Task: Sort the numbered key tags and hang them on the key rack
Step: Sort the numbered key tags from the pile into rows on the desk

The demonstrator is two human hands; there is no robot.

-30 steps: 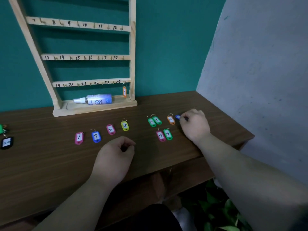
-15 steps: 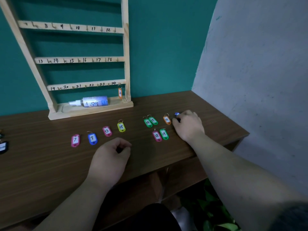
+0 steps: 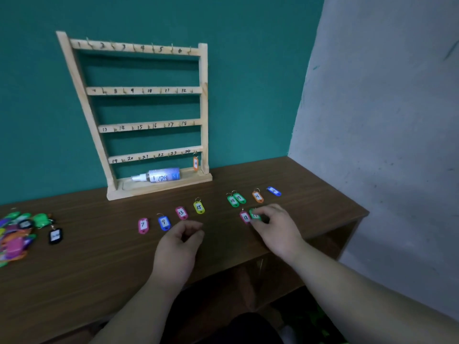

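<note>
The wooden key rack (image 3: pixel 203 100) stands against the teal wall, its hooks numbered 1 to 24; an orange tag (image 3: pixel 195 163) hangs at 24. On the table lie tags in rows: pink 7 (image 3: pixel 143 225), blue 9 (image 3: pixel 164 223), pink 13 (image 3: pixel 181 213), yellow 15 (image 3: pixel 199 207), two green tags (image 3: pixel 236 199), orange 21 (image 3: pixel 257 196), a blue tag (image 3: pixel 274 191) and pink 18 (image 3: pixel 245 217). My right hand (image 3: pixel 278 229) pinches a green tag (image 3: pixel 254 215) beside pink 18. My left hand (image 3: pixel 180 247) rests on the table with fingers loosely curled, holding nothing.
A pile of unsorted coloured tags (image 3: pixel 17 232) and a black tag (image 3: pixel 55 235) lie at the table's left. A spray bottle (image 3: pixel 159 175) lies on the rack's base. A grey wall (image 3: pixel 385 120) bounds the table on the right.
My right hand let go of the blue tag at the far right and moved left and nearer, onto the green tag by pink 18. The view tilted up, showing the whole rack.
</note>
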